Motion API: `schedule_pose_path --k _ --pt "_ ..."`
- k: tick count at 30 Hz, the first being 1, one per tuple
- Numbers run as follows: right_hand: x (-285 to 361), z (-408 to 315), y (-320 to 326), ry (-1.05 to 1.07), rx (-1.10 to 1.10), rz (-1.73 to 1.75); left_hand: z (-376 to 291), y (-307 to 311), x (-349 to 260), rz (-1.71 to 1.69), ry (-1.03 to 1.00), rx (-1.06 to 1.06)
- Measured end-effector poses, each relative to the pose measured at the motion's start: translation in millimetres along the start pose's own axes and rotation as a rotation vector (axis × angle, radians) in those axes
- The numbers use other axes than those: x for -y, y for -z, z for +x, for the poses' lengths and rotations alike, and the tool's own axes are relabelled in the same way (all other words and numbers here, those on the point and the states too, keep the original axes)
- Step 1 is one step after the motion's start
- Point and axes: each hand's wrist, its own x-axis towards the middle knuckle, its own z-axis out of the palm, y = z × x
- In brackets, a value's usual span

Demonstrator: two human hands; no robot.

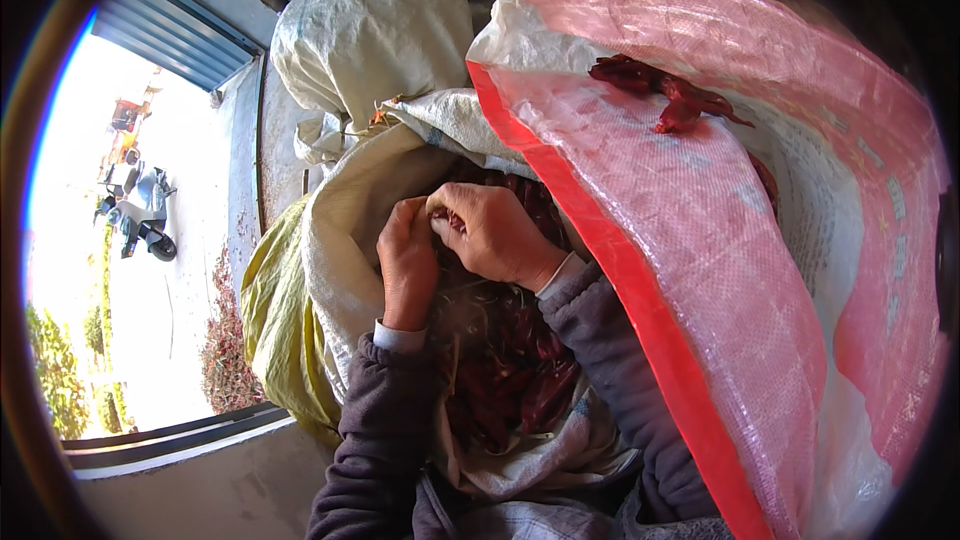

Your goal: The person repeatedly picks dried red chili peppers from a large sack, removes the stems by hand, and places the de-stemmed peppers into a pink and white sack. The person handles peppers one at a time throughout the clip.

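Both of my hands meet over an open white woven sack point(330, 270) filled with dried red chili peppers point(499, 382). My right hand point(491, 232) is curled around a small bit of dried chili point(450, 219), which shows between thumb and fingers. Touching it from the left, my left hand point(409, 262) has bent fingers whose tips are partly hidden, so its own hold cannot be made out. To the right stands a large pink and clear plastic woven sack point(675, 255) with a red edge band. Several dark red dried chilies point(667, 90) lie on its upper fold.
Full white woven sacks point(375, 22) stand behind the open one. A yellow-green sack point(289, 315) touches its left side. At far left, a doorway with a metal sill point(172, 439) opens onto bright ground with a parked scooter point(142, 210) and a heap of red chilies point(225, 345).
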Motion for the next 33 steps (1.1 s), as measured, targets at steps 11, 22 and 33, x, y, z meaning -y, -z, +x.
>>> schedule_pose_path --k 11,22,33 --pt "5.4 2.5 6.9 -0.077 0.140 -0.041 6.5 7.2 -29.7 -0.123 -0.137 -0.208" --pt "-34.7 19.3 27.4 -0.258 -0.119 0.185 59.9 27.8 -15.6 0.691 -0.353 0.266" --pt "-13.6 6.8 16.5 0.201 -0.101 -0.148 10.0 41.4 9.0 0.580 -0.312 0.267"
